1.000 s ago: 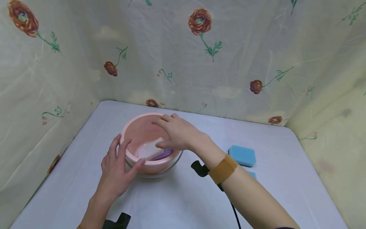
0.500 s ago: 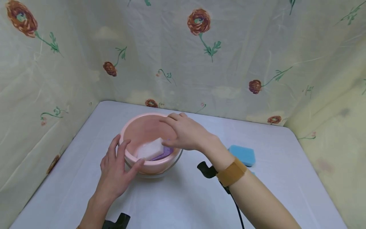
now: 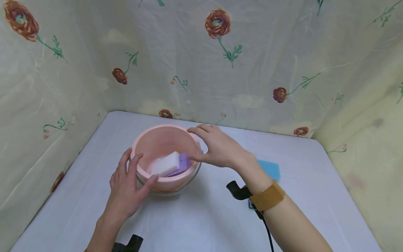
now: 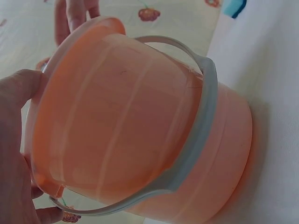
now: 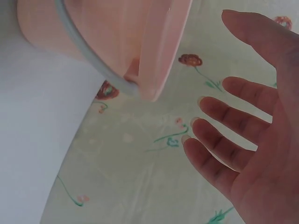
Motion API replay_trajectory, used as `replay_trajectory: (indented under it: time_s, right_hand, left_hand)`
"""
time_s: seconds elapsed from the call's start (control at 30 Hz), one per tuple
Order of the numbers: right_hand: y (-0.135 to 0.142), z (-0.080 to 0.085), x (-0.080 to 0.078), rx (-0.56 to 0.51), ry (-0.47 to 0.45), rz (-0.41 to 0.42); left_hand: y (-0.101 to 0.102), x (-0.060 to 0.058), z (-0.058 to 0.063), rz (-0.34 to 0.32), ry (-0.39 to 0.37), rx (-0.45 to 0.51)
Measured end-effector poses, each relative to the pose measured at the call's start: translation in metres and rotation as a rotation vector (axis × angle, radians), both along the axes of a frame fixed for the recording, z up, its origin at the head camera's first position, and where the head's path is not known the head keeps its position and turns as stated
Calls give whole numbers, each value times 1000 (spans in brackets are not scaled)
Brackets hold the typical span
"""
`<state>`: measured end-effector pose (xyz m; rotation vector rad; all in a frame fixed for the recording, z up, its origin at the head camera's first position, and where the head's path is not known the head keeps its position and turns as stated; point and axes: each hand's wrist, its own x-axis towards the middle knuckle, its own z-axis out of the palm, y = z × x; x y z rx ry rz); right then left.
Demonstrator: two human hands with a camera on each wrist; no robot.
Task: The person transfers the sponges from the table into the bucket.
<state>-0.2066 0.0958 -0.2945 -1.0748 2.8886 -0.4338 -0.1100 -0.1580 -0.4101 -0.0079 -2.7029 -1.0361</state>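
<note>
Moved: the right hand (image 3: pixel 220 146) has been shifted right, from over the bucket (image 3: pixel 160 141) to just beside its rim, so more of the purple sponge (image 3: pixel 184 162) can be seen now; the bucket and left hand (image 3: pixel 124 187) have been left pretty much put.
Left hand: curled partway round the rim, thumb on the near side; probably kept there so the bucket isn't tipped.
Bucket: stood upright on the white table (image 3: pixel 195 225), mouth up, so the insides can be reached from above.
Handle (image 4: pixel 208 100): dropped down the near side, likely so the mouth isn't crossed.
White block (image 3: pixel 167 164): tilted inside, seemingly propped by the purple sponge beside it.
Right hand: fingers spread and a bit bent, nothing held.
Blue block (image 3: pixel 270 169): set on the table, partly hidden by the right forearm (image 3: pixel 296 220); why it's parked there can't be told.
</note>
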Motion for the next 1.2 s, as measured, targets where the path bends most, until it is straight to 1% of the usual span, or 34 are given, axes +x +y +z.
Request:
replay_trajectory:
  time_s: [0.17, 0.47, 0.77, 0.97, 1.2]
  right_hand:
    - [17, -3, 4, -42, -29, -47]
    - [49, -15, 10, -86, -68, -175]
    - [73, -27, 17, -103, -75, -230]
    - [85, -33, 22, -121, -61, -243]
    - [100, -39, 29, -125, -86, -281]
  left_hand:
    - [0, 0, -1, 3, -2, 0]
    - [0, 0, -2, 4, -1, 2]
    - [1, 0, -1, 5, 5, 8]
    - [1, 0, 0, 4, 4, 13]
    - [1, 1, -1, 0, 10, 17]
